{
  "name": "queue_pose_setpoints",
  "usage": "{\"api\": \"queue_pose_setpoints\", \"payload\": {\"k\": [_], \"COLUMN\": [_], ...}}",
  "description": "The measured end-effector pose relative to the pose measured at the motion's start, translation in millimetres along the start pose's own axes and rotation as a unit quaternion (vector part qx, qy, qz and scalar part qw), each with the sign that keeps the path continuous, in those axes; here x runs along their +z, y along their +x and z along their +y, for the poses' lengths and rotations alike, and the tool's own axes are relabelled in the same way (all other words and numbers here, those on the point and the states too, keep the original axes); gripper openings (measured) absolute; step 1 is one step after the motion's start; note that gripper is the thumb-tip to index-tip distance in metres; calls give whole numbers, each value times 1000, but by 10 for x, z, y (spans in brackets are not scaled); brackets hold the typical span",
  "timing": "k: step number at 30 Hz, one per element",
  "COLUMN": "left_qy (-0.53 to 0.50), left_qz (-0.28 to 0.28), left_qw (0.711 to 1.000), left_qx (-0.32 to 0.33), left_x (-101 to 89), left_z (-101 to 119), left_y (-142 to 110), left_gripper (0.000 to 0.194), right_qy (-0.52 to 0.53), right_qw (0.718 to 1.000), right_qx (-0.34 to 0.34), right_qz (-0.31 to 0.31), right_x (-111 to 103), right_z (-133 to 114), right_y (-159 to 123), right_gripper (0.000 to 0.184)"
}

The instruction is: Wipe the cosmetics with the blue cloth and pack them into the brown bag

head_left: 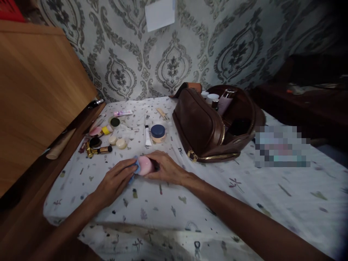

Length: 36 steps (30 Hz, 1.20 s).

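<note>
My right hand (pixel 163 167) is closed around a small pink container (pixel 146 166), holding it tilted just above the patterned sheet. Against the container's left side, my left hand (pixel 115 181) presses a blue cloth (pixel 136 167) with its fingers closed over it. Just beyond the hands sit a jar with a dark blue lid (pixel 158 132) and a white tube with a black cap (pixel 147 136). To the left lie two small cream-coloured round pots, one of them a cream pot (pixel 121 143), beside a black-and-gold cosmetic tube (pixel 102 149).
A brown leather bag (pixel 201 123) stands unzipped on the right with bottles inside, among them a lilac bottle (pixel 226 101). Several cosmetics, including a pink-and-white tube (pixel 123 113), lie at the back left. A wooden cabinet (pixel 40 90) borders the left; a patterned wall (pixel 127 54) rises behind.
</note>
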<state>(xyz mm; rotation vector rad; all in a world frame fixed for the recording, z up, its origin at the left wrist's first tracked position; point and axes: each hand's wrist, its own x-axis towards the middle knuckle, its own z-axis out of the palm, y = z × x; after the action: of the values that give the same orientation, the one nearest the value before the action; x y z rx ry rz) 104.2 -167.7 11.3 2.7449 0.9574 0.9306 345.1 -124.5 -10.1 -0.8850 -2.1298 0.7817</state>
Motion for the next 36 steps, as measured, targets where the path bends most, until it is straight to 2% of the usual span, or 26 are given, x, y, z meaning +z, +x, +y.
{"api": "queue_pose_setpoints", "payload": {"k": [7,13,17,20,22,26,32,36], "left_qy": [-28,-81,-131,-159,-163,-137,-92,-75], "left_qz": [10,32,45,60,56,49,38,39], "left_qw": [998,987,965,951,953,973,986,989], "left_qx": [-60,-138,-225,-257,-249,-177,-131,-121], "left_x": [82,186,219,249,278,335,390,404], "left_z": [19,4,38,56,57,39,-1,-10], "left_y": [118,206,224,227,230,225,191,176], "left_gripper": [34,31,35,39,40,42,59,63], "right_qy": [12,15,20,59,123,238,304,329], "right_qw": [999,999,999,998,991,966,948,940], "right_qx": [-33,-51,-42,1,38,89,96,70], "right_qz": [-11,1,6,25,44,47,1,-59], "right_x": [20,47,32,22,28,61,33,-35], "right_z": [47,115,101,76,76,134,257,241], "right_y": [-14,-45,-36,-19,-12,-4,26,47], "right_gripper": [46,68,57,53,51,53,78,69]}}
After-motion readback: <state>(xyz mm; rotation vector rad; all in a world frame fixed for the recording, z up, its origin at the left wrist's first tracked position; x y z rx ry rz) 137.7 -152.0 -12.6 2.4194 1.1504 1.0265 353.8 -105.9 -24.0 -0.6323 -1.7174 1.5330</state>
